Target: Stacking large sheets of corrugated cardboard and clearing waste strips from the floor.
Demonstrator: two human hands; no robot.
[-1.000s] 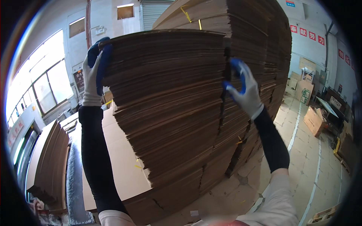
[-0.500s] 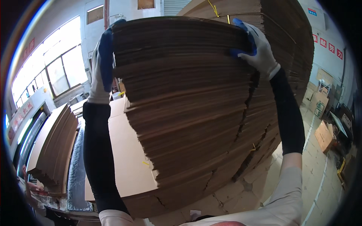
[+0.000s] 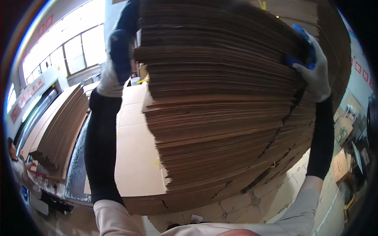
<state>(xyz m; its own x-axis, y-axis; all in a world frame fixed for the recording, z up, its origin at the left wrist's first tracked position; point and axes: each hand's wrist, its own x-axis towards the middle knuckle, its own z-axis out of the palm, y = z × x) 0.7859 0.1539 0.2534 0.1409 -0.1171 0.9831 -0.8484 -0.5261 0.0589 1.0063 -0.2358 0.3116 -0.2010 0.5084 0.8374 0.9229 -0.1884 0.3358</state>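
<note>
A tall stack of brown cardboard sheets [image 3: 220, 118] fills the middle, its layered edges toward me. My right hand [image 3: 315, 67], in a white glove with blue palm and fingertips, grips the upper sheets at the right, thumb on the front edges and fingers above. Against the left side of the upper sheets is my left hand [image 3: 118, 59], gloved alike, blue palm turned inward; its fingertips are dark and partly hidden. The upper sheets sit slightly askew over those below. Black sleeves cover both forearms.
At left, more cardboard [image 3: 55, 129] leans beside a roller machine [image 3: 37, 114], where another person [image 3: 17, 161] stands. A flat pale sheet [image 3: 138, 157] lies left of the stack. Another tall stack [image 3: 334, 51] rises behind. Boxes [image 3: 340, 165] stand on the right floor.
The view has shifted, so the upper stack and both hands appear farther right. My hands keep their places on the upper sheets. The other person shows more at left.
</note>
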